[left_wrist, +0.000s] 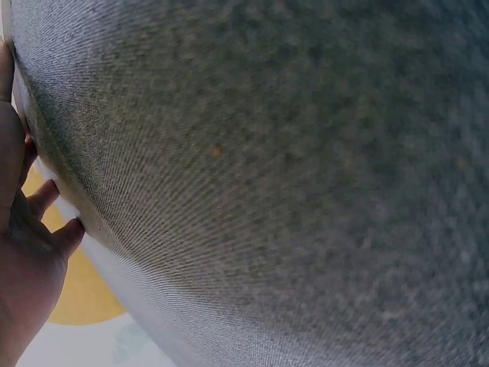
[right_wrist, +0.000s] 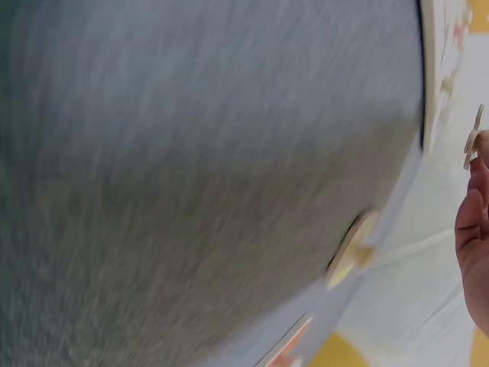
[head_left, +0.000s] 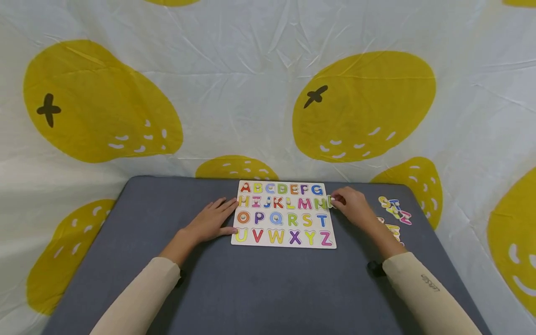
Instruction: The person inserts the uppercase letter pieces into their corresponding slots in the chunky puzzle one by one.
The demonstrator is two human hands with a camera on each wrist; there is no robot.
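A pale wooden alphabet board lies on the table, with coloured letters in rows and small knobs on many of the upper ones. My left hand rests flat along its left edge, fingers spread; the left wrist view shows only part of this hand. With thumb and fingertips my right hand pinches a small light-green letter piece at the board's right edge, beside the N. In the right wrist view this piece appears edge-on and raised, so its letter cannot be read there.
Several loose letter pieces lie in a pile on the right of the grey table. More pieces are partly hidden by my right forearm. A white curtain with yellow fruit prints hangs behind the table.
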